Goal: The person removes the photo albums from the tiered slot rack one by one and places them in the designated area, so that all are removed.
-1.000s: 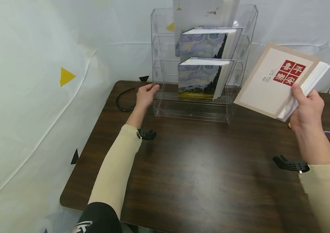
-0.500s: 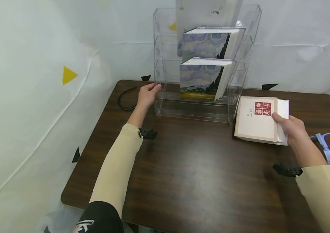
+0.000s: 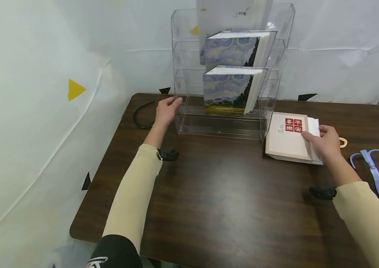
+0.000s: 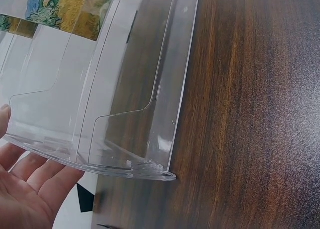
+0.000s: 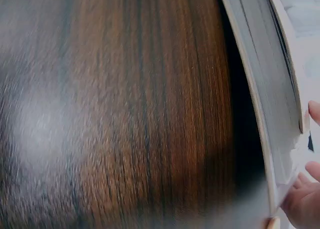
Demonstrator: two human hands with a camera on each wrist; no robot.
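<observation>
My left hand (image 3: pixel 167 110) pinches the left side panel of a clear acrylic book rack (image 3: pixel 221 132). In the left wrist view, the thumb lies on one side of that panel and the fingers on the other. Just right of the rack, a beige book (image 3: pixel 284 139) with red square lettering lies on the table. At its right edge is my right hand (image 3: pixel 326 145), thumb on the cover and fingers curled by the page side. Only fingertips (image 5: pixel 314 111) and part of the palm show in the right wrist view, beside the book's page edges (image 5: pixel 270 64).
Two books with painted landscape covers, a lower one (image 3: pixel 226 93) and an upper one (image 3: pixel 231 50), stand in the rack. Behind them rises a pale book (image 3: pixel 233 16). A blue hook-shaped object (image 3: pixel 376 178) and a tan ring (image 3: pixel 343 142) lie right; a black coiled cord (image 3: pixel 136 119) lies left.
The right hand has brought the beige book down from the air onto the table, then slightly left against the rack's side. The left hand has stayed on the rack.
</observation>
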